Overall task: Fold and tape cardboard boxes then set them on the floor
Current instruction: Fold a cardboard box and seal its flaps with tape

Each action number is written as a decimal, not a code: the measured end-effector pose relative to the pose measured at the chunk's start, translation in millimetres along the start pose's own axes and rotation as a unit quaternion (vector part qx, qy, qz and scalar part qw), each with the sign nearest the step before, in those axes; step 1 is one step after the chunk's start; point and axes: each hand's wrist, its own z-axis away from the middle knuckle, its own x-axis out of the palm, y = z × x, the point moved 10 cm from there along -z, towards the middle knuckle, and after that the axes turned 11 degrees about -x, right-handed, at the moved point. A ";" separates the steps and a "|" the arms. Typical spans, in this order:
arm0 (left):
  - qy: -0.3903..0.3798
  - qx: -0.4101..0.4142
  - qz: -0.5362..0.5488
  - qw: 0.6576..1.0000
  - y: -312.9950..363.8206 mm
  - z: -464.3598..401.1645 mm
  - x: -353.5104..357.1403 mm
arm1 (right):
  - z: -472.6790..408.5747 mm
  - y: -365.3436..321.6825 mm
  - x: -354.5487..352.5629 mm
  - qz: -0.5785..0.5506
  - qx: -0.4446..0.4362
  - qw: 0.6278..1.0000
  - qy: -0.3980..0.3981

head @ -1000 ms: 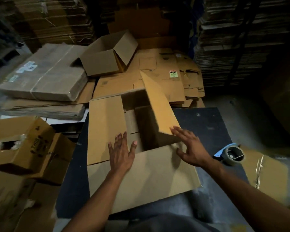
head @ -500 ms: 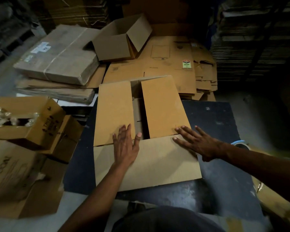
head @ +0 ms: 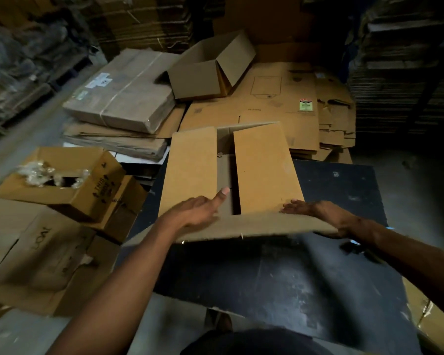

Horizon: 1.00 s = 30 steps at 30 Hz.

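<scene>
A brown cardboard box lies on the black table in front of me. Its left flap and right flap are folded down flat, with a narrow gap between them. The near flap is tilted up towards me, so I see it edge-on. My left hand holds its left part, thumb stretched forward onto the left flap and fingers hidden behind the cardboard. At its right corner my right hand grips the near flap, fingers over the top.
A small blue piece, perhaps the tape dispenser, shows behind my right forearm. An open box with plastic and more boxes stand at the left. Flat cardboard sheets, an open box and a strapped bundle lie beyond the table.
The right flap came down flat beside the left one. Both hands slid off the flat near flap to its edge and lifted it towards me.
</scene>
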 end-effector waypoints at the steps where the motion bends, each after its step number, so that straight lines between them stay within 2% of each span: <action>1: -0.024 0.008 -0.010 1.000 4.0 3.8 -5.0 | 0.2 -1.8 -7.8 -0.021 0.036 0.999 0.026; 4: -0.064 0.049 -0.054 0.995 20.9 13.8 -23.4 | 5.7 -5.2 -9.7 -0.178 0.150 0.970 0.074; 7: -0.096 0.105 -0.055 0.988 34.3 19.5 -32.7 | 19.0 -13.8 3.5 -0.313 0.203 0.924 0.084; 12: -0.148 0.126 -0.100 0.976 31.8 26.5 -3.5 | 54.2 -37.5 29.8 -0.359 0.255 0.896 0.050; 14: -0.138 0.140 -0.090 0.976 32.9 26.4 -0.1 | 64.1 -46.0 43.3 -0.359 0.265 0.894 0.039; 16: -0.095 0.155 -0.074 0.980 37.2 26.1 -9.1 | 66.4 -49.4 44.7 -0.370 0.251 0.890 0.092; 18: -0.039 0.172 -0.080 0.981 43.6 26.9 -20.1 | 67.3 -42.8 34.7 -0.323 0.237 0.899 0.176; 21: 0.130 0.175 -0.153 0.964 48.2 19.0 -42.5 | 65.3 -38.4 12.7 -0.191 0.245 0.922 0.233; 23: 0.225 0.164 -0.184 0.943 41.8 5.5 -44.2 | 57.2 -35.0 4.8 -0.174 0.248 0.919 0.252; 26: 0.292 0.128 -0.189 0.929 19.8 -18.1 -24.3 | 47.4 -15.8 7.1 -0.200 0.281 0.896 0.280; 30: 0.363 0.032 -0.128 0.923 -16.1 -27.2 13.2 | 47.7 3.7 4.2 -0.141 0.342 0.879 0.300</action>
